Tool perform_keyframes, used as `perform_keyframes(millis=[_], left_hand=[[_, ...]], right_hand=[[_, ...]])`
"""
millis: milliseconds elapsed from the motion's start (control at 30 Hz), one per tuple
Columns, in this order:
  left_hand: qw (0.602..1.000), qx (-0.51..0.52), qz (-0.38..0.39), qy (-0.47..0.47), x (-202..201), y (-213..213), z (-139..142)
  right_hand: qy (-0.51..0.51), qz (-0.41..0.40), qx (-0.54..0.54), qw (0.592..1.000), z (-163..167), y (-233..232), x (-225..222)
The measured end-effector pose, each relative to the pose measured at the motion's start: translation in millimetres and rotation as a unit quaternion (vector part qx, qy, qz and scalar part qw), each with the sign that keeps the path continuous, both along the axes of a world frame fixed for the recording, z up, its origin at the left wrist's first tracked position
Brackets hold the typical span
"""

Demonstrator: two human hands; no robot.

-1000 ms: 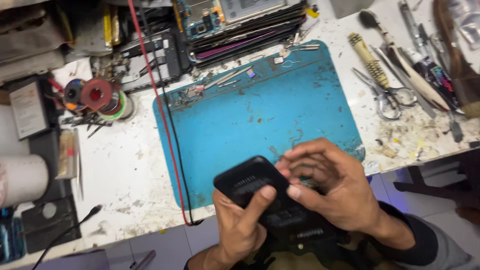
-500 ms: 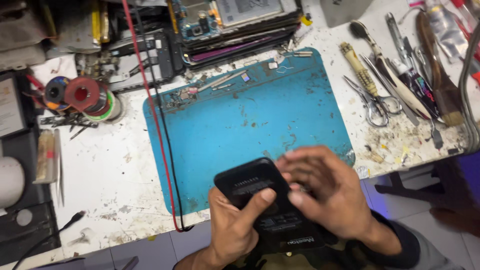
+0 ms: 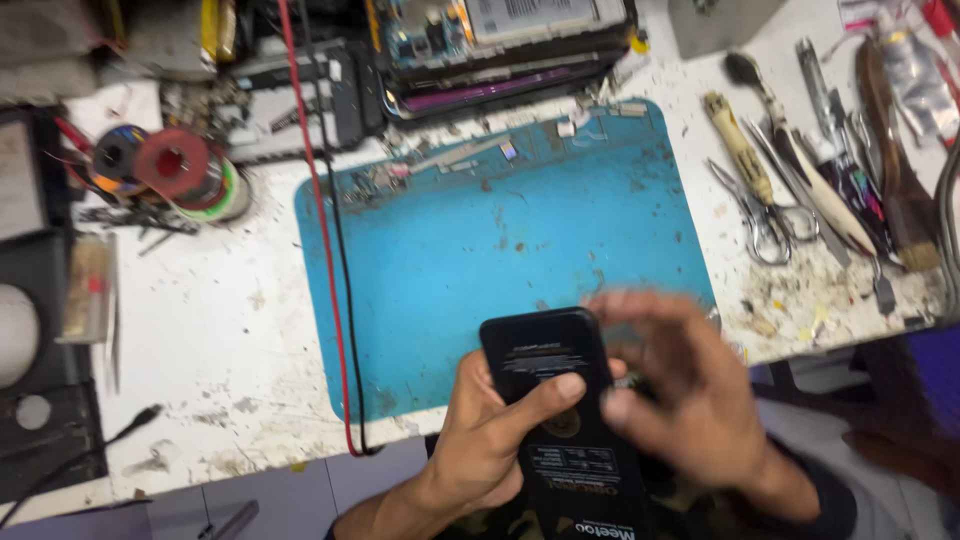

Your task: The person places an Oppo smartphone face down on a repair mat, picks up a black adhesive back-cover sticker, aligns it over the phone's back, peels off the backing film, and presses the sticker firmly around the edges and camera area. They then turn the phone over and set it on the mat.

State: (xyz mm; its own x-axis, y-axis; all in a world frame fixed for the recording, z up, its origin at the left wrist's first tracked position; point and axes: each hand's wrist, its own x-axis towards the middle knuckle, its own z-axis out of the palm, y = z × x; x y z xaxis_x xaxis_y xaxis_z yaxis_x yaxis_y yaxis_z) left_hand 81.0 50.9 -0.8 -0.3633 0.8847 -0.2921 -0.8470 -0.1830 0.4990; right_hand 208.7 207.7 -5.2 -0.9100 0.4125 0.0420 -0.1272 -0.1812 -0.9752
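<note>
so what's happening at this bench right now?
A person holds a black phone back side up in the left hand, thumb across it, just off the near edge of the white bench. The right hand is at the phone's right edge, blurred, so its exact grip is unclear. Behind lies a stained blue work mat with a few small parts at its far edge. Scissors and other hand tools lie to the right, solder spools to the left, opened phones at the back.
</note>
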Motion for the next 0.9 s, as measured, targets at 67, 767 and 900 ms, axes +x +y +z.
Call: perform_keyframes(millis=[67, 767, 900], left_hand=[[0.999, 0.015, -0.033, -0.024, 1, 1, 1], [0.996, 0.017, -0.069, -0.06, -2, -13, 10], [0.999, 0.007, -0.041, 0.014, -1, -11, 10]], right_hand=[[0.012, -0.047, 0.059, 0.997, 5, 9, -4], [-0.024, -0.021, 0.298, 0.954, 30, 37, -4], [0.055, 0.09, 0.178, 0.978, 20, 20, 5]])
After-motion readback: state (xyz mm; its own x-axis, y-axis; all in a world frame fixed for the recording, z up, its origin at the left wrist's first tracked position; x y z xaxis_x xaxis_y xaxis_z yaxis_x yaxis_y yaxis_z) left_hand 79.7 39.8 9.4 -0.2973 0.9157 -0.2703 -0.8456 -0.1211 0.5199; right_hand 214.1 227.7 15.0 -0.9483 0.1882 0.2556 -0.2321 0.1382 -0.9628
